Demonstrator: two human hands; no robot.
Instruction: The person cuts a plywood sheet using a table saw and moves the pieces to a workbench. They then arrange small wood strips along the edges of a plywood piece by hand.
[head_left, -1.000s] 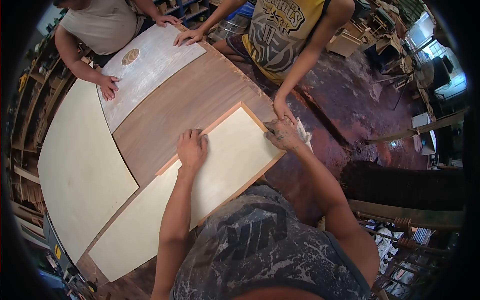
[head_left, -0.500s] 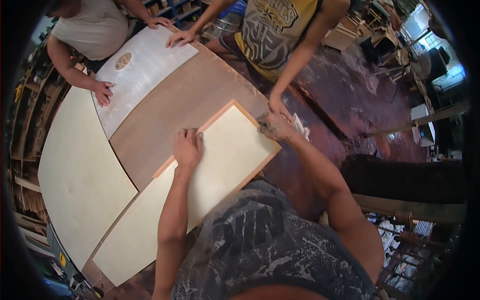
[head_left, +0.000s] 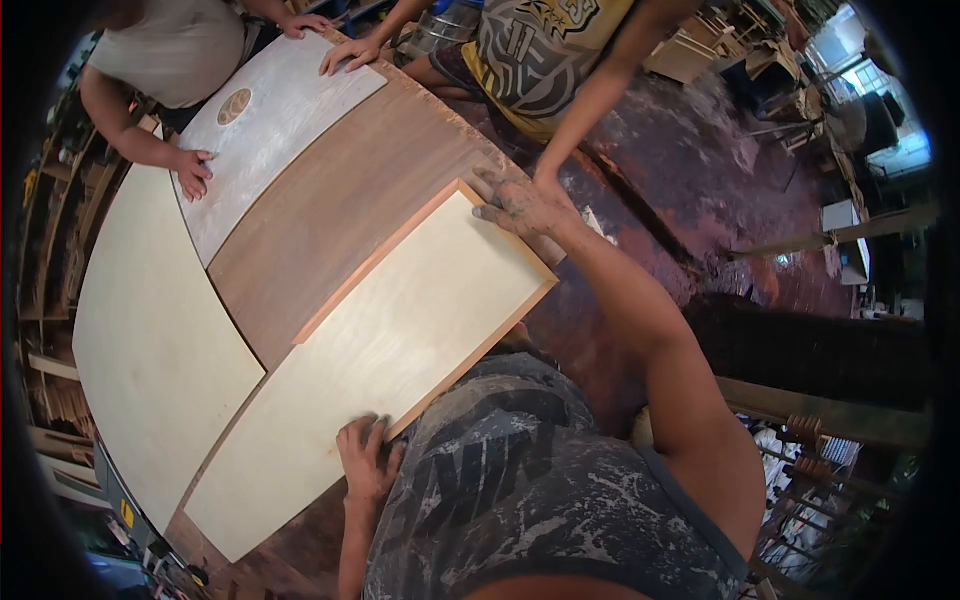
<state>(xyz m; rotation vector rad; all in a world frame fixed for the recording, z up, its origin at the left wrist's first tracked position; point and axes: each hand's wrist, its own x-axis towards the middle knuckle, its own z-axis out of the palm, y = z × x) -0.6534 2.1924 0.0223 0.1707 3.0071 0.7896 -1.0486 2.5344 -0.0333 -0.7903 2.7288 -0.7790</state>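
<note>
A long pale panel (head_left: 400, 320) lies on the brown tabletop (head_left: 330, 220) in front of me, with thin orange-brown wood strips (head_left: 385, 255) along its far, right and near edges. My left hand (head_left: 368, 455) rests at the panel's near edge, by the end of the near strip, its fingers apart and bent. My right hand (head_left: 520, 203) is at the far right corner, fingers spread over the strips, with nothing seen held in it. Close beside its wrist is a co-worker's hand, mostly hidden behind my forearm.
A larger pale board (head_left: 150, 340) lies at the left. On a whitish sheet (head_left: 280, 120) with a round mark rest the hands of two co-workers across the table. Shelves (head_left: 60, 260) stand at the far left; a wooden beam (head_left: 820, 405) is at the right.
My left hand has moved from the far strip to the panel's near edge. My right hand has shifted up and left to the corner, its fingers now more spread.
</note>
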